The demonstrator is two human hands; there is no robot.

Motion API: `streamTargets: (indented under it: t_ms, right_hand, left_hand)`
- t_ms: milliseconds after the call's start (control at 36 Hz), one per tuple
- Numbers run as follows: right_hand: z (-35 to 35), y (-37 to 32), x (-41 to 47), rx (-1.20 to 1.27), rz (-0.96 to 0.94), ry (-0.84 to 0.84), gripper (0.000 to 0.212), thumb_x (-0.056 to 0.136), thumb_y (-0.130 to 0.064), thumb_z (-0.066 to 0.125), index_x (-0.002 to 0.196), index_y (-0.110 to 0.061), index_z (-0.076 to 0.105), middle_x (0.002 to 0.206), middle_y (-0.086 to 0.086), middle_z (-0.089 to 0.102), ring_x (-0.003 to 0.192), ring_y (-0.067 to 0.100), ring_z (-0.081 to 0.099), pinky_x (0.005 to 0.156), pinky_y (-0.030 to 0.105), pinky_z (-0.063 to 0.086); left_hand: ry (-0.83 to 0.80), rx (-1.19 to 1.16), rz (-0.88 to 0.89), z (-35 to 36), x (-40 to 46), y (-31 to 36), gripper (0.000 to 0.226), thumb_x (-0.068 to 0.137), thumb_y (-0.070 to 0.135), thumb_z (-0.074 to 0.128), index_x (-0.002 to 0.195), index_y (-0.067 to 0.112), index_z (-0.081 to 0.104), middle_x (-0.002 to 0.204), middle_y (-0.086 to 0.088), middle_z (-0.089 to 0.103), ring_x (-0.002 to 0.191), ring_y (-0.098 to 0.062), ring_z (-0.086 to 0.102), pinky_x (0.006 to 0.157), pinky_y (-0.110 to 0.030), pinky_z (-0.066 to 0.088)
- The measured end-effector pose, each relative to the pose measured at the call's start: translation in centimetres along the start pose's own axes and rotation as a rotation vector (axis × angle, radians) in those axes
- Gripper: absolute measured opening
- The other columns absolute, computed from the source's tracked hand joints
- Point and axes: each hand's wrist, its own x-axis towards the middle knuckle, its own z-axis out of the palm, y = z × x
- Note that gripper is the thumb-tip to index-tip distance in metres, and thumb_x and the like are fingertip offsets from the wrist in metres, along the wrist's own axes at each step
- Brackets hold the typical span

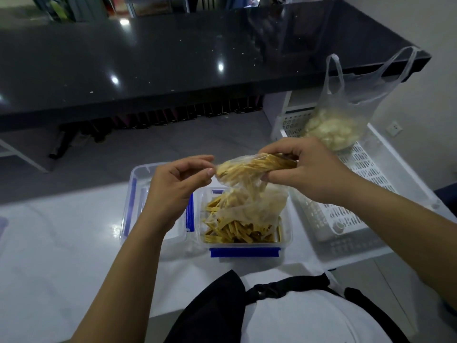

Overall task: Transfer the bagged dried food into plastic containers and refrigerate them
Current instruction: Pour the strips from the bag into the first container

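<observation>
Emptying bag (249, 174) over box (244, 243) near table's front edge; right hand (306, 174) gripping it, left hand (173, 186) pinching its corner; shaking gently, keeping mouth low.

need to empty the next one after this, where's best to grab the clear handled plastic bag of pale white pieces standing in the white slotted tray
Grip the two upright loop handles of the clear handled plastic bag, coming from above. They stand free over the pale white pieces settled at the bottom, so the weight should hang below. The white slotted tray walls hinder a side approach.
</observation>
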Motion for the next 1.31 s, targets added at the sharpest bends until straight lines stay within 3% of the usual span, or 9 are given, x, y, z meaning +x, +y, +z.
streamTargets:
  t_ms: [250,389,556,639,778,944,1083,1250,1306]
  right_hand:
    - [-0.4,-0.3,0.1,-0.091,0.034,-0.038,0.033,0.075,-0.017,0.083,0.102,-0.033,0.073,0.093,-0.014,0.069,0.081,0.011,0.066,0.078,0.033,0.057]
    - [-1.4,1.3,0.0,-0.225,0.098,-0.044,0.029,0.076,-0.02,0.082,0.099,-0.034,0.072,0.09,-0.015,0.067,0.079,0.01,0.066,0.076,0.042,0.059]
    - [-2.1,3.3,-0.9,-0.192,0.141,0.051,0.019,0.081,-0.008,0.076,0.08,-0.027,0.074,0.076,-0.009,0.071,0.068,0.004,0.065,0.065,0.024,0.048]
    - [-2.4,3.6,-1.6,-0.117,0.188,-0.002,0.022,0.074,-0.021,0.084,0.091,-0.031,0.073,0.087,-0.01,0.071,0.081,0.004,0.066,0.071,0.025,0.052]
    - [0.5,4.4,-3.6,-0.271,0.23,-0.071,0.057,0.065,-0.053,0.08,0.117,-0.039,0.061,0.119,-0.024,0.054,0.109,0.0,0.052,0.096,0.028,0.044]
    - [5.2,6.5,-4.1,-0.218,0.204,0.087,0.041,0.081,-0.036,0.077,0.12,-0.029,0.066,0.117,-0.012,0.055,0.112,0.01,0.05,0.099,0.029,0.041]
    - [6.0,7.1,-3.5,-0.081,0.182,0.197,0.013,0.086,-0.018,0.073,0.098,-0.024,0.074,0.102,-0.011,0.063,0.1,0.008,0.058,0.095,0.034,0.049]
    - [3.6,4.6,-3.4,0.048,-0.004,0.281,0.009,0.086,-0.01,0.073,0.089,-0.018,0.076,0.096,-0.008,0.067,0.095,0.006,0.063,0.09,0.023,0.05]
    - [2.4,3.5,-3.3,0.095,-0.065,0.335,0.009,0.086,-0.006,0.072,0.089,-0.014,0.075,0.097,-0.002,0.068,0.095,0.012,0.065,0.09,0.028,0.053]
  left_hand:
    - [0.053,0.024,0.093,-0.6,0.8,1.2,0.011,0.094,0.009,0.062,0.092,0.015,0.07,0.117,0.006,0.068,0.1,-0.012,0.068,0.092,-0.035,0.058]
    - [0.062,-0.011,0.128,-1.1,0.9,1.7,0.012,0.096,0.008,0.06,0.099,0.015,0.069,0.105,0.0,0.072,0.099,-0.02,0.069,0.092,-0.037,0.057]
    - [0.043,-0.032,0.155,-1.2,0.8,1.7,0.016,0.098,0.005,0.058,0.098,0.017,0.068,0.088,0.003,0.07,0.09,-0.018,0.068,0.087,-0.032,0.056]
    - [0.052,-0.038,0.147,-1.0,0.8,1.6,0.014,0.097,0.005,0.058,0.099,0.016,0.068,0.088,0.003,0.071,0.089,-0.017,0.068,0.086,-0.031,0.057]
    - [0.072,-0.047,0.13,-0.7,0.7,1.8,0.014,0.097,0.007,0.058,0.099,0.017,0.068,0.086,0.006,0.072,0.088,-0.015,0.07,0.081,-0.025,0.058]
    - [0.066,-0.042,0.126,-0.6,0.6,2.0,0.015,0.097,0.008,0.057,0.098,0.02,0.067,0.085,0.009,0.072,0.087,-0.013,0.07,0.08,-0.024,0.058]
    - [0.066,-0.043,0.123,-0.7,0.4,1.8,0.014,0.097,0.008,0.058,0.099,0.018,0.068,0.088,0.004,0.072,0.09,-0.018,0.07,0.084,-0.029,0.059]
    - [0.097,-0.07,0.156,-1.1,0.4,2.2,0.014,0.097,0.008,0.059,0.099,0.018,0.068,0.088,0.005,0.072,0.089,-0.016,0.069,0.086,-0.029,0.057]
    - [0.097,-0.061,0.19,-1.3,0.5,2.4,0.015,0.097,0.007,0.059,0.099,0.019,0.068,0.087,0.007,0.071,0.089,-0.015,0.068,0.087,-0.029,0.056]
